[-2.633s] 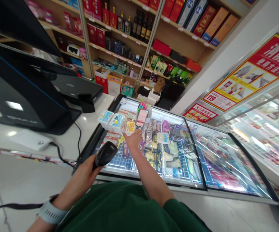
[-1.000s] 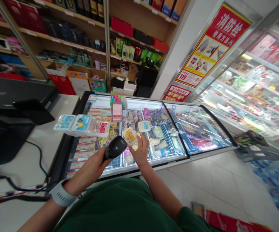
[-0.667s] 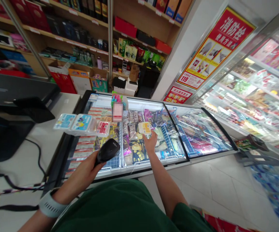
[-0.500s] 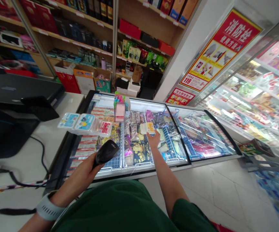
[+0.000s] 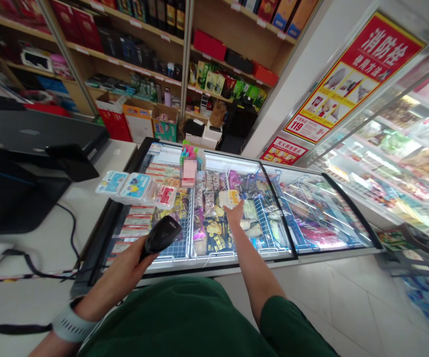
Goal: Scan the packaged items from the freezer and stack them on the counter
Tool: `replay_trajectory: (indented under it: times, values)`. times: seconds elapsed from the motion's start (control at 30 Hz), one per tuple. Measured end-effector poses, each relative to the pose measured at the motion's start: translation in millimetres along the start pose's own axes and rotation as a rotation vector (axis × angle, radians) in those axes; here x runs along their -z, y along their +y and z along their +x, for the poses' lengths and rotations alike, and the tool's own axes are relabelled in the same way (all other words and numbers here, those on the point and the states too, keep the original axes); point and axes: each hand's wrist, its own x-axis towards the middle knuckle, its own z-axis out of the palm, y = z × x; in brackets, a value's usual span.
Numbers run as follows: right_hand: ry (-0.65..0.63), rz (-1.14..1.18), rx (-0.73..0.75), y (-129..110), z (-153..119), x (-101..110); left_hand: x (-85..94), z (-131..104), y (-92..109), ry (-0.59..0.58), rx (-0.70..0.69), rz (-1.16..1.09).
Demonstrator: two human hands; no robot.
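Observation:
My left hand [image 5: 128,262] is wrapped round the handle of a black barcode scanner [image 5: 162,235], held over the near left part of the freezer. My right hand [image 5: 235,214] is at the near edge of a clear plastic box with a yellow label [image 5: 232,198], which lies on the freezer's glass top. Its thumb and fingers are spread apart. Left of it on the glass is a similar box with a red label [image 5: 166,196]. Boxes with blue labels [image 5: 137,186] are grouped farther left, beside the red one.
The glass-topped chest freezer [image 5: 214,271] holds bagged frozen food. A tub of colourful items [image 5: 189,152] stands at its back edge. Left is a counter [image 5: 98,198] with a black monitor or terminal [image 5: 71,162] and cables. Stocked shelves and cartons [image 5: 138,121] line the back.
My right hand's fingers have spread apart at the yellow-labelled box, which stays on the glass. The view has shifted slightly. My left hand still holds the scanner.

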Motion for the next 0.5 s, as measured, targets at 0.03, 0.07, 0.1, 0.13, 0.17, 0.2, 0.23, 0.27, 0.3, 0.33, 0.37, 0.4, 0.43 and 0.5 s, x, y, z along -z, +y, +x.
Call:
replay_trajectory:
  times: [0.03,0.07,0.1,0.13,0.17,0.2,0.23,0.27,0.3,0.33,0.37,0.4,0.43,0.5]
  values:
    - [0.002,-0.004,-0.012,-1,0,-2,-0.4,-1,0,0.003,-0.002,-0.002]
    - [0.005,-0.009,-0.024,-3,1,-4,-0.6,-1,-1,0.006,-0.004,-0.005]
    - [0.009,-0.014,-0.035,-4,1,-6,-0.8,-2,-1,0.013,-0.005,-0.008]
    - [0.013,-0.02,-0.046,-6,1,-8,-0.9,-2,-1,0.019,-0.005,-0.01]
    - [0.017,-0.025,-0.055,-7,1,-10,-0.8,-3,-2,0.025,-0.004,-0.012]
    - [0.021,-0.031,-0.063,-8,1,-11,-0.7,-3,-2,0.031,-0.003,-0.014]
    - [0.024,-0.036,-0.071,-9,1,-13,-0.5,-4,-2,0.035,-0.002,-0.016]
    - [0.026,-0.041,-0.078,-10,1,-14,-0.3,-4,-2,0.038,-0.001,-0.019]
    - [0.026,-0.045,-0.083,-12,1,-15,0.0,-4,-1,0.04,0.002,-0.022]
    - [0.027,-0.048,-0.087,-13,1,-16,0.3,-5,-1,0.043,0.004,-0.025]
    - [0.028,-0.051,-0.089,-14,1,-17,0.6,-5,-1,0.048,0.006,-0.029]
    - [0.029,-0.054,-0.091,-15,1,-18,0.9,-6,-1,0.054,0.008,-0.031]
    - [0.029,-0.056,-0.092,-16,2,-18,1.1,-6,-1,0.06,0.01,-0.033]
    - [0.029,-0.059,-0.093,-17,2,-17,1.6,-6,-2,0.067,0.014,-0.034]
